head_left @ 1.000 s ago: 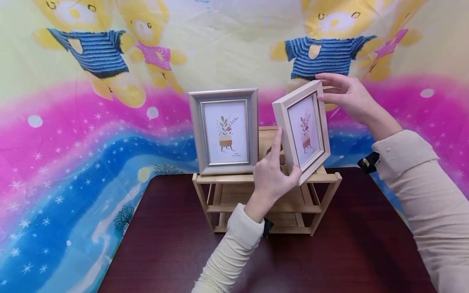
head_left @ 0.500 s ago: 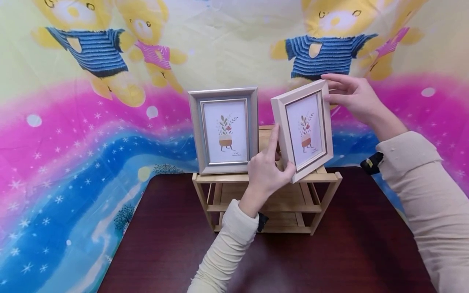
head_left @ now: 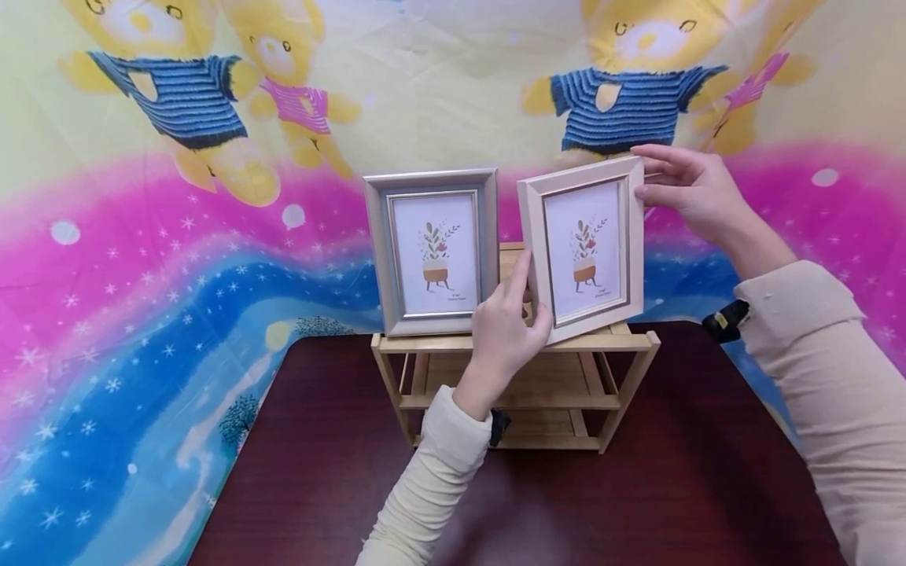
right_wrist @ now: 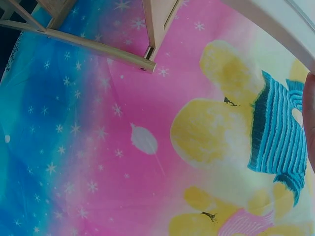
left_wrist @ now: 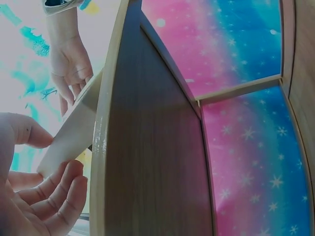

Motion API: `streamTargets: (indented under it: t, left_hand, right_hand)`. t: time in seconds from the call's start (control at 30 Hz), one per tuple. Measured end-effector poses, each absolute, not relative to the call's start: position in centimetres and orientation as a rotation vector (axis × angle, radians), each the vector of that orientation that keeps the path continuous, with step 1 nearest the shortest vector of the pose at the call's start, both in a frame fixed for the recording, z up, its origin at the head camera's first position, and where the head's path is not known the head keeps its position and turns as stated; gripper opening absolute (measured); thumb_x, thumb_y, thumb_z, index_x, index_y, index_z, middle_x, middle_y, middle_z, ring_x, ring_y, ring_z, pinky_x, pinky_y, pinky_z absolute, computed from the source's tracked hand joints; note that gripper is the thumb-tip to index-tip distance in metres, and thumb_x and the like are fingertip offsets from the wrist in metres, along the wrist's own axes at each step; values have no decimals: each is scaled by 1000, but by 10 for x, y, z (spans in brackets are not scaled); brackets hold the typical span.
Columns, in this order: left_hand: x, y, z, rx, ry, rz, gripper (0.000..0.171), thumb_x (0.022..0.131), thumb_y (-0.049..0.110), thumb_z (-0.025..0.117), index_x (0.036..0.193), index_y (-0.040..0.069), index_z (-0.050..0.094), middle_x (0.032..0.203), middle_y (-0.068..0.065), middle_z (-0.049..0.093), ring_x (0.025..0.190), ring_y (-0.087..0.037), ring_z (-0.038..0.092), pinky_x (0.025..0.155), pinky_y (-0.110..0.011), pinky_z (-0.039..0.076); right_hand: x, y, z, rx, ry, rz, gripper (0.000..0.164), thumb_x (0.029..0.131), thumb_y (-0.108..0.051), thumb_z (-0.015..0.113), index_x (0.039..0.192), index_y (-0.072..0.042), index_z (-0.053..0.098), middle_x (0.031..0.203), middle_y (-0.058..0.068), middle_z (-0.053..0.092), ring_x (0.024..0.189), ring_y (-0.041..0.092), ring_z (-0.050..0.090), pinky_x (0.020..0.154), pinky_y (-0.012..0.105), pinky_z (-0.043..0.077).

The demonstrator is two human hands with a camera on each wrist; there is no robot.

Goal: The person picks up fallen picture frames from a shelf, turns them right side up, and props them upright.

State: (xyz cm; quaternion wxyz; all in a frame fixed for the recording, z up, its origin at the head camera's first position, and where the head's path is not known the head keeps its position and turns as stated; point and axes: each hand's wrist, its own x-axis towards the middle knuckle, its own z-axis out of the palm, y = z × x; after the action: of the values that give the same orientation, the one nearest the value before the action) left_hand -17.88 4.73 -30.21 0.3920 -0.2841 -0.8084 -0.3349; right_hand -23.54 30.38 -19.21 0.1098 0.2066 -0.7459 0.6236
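Observation:
A cream picture frame (head_left: 583, 248) with a potted-plant print is held tilted at the right of the wooden rack's top. My left hand (head_left: 506, 326) grips its lower left corner, thumb in front and index finger along the side edge. At the upper right corner my right hand (head_left: 686, 189) pinches the frame's edge. A silver-grey picture frame (head_left: 385, 259) with the same print stands upright on the rack's left side. In the left wrist view, thumb and fingers of the left hand (left_wrist: 54, 196) close around the cream frame's edge (left_wrist: 74, 135).
The light wooden rack (head_left: 510, 402) has lower shelves and stands on a dark red-brown table (head_left: 318, 464). Behind it hangs a colourful cloth (head_left: 439, 94) with teddy bears and snowflakes. A corner of the rack (right_wrist: 142, 64) shows in the right wrist view.
The cream picture frame has turned to face the camera more squarely, its lower left corner shifting left with the left hand. The right hand has moved slightly right. The silver-grey frame stays put.

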Motion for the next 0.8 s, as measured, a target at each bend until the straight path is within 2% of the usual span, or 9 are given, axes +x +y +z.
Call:
streamTargets:
  t: [0.17, 0.3, 0.37, 0.43, 0.57, 0.67, 0.8]
  left_hand:
    - [-177, 48, -308, -718, -2003, -800, 53, 78, 8, 60, 128, -1, 47, 91, -11, 58, 55, -11, 50, 44, -16, 39]
    - [-176, 49, -311, -752, -1980, -734, 54, 78, 8, 60, 128, -5, 46, 115, -17, 50, 65, -15, 56, 46, -18, 44]
    - [-176, 49, -313, -777, -2004, -705, 63, 77, 16, 65, 130, -7, 42, 123, -18, 44, 69, -17, 57, 45, -18, 43]
    - [-176, 49, -314, -798, -2057, -671, 78, 74, 29, 71, 134, -8, 36, 130, -17, 36, 72, -17, 56, 43, -17, 39]
    - [-175, 48, -315, -806, -2181, -595, 110, 61, 47, 79, 140, -6, 24, 137, -15, 24, 81, -17, 54, 45, -17, 40]
    - [-173, 47, -315, -788, -2230, -552, 115, 58, 44, 82, 142, -4, 20, 138, -14, 22, 88, -18, 54, 47, -18, 43]
    - [-173, 45, -315, -773, -2247, -539, 112, 60, 37, 83, 143, -3, 19, 139, -15, 23, 92, -19, 55, 48, -18, 44]
  right_hand:
    - [-233, 304, -193, 594, -2199, 1810, 47, 83, 2, 61, 127, -10, 55, 101, -4, 64, 87, 7, 63, 68, 17, 50]
    - [-232, 303, -193, 584, -2209, 1764, 46, 83, 1, 61, 127, -11, 55, 101, -5, 64, 87, 7, 63, 69, 16, 50]
    - [-233, 302, -193, 598, -2188, 1770, 45, 83, 2, 61, 126, -10, 56, 101, -4, 64, 87, 7, 63, 68, 16, 50]
    - [-233, 302, -194, 623, -2151, 1802, 45, 82, 4, 60, 126, -7, 55, 101, -3, 64, 86, 7, 63, 68, 17, 50]
    - [-232, 301, -194, 657, -2100, 1850, 44, 82, 6, 60, 124, -5, 56, 100, -2, 64, 85, 8, 64, 67, 17, 50]
    - [-231, 300, -194, 658, -2093, 1860, 43, 82, 6, 60, 123, -7, 58, 100, -1, 64, 85, 8, 64, 68, 17, 50]
    - [-230, 299, -194, 623, -2100, 1860, 43, 82, 5, 61, 123, -8, 58, 100, -1, 64, 85, 8, 64, 68, 16, 50]
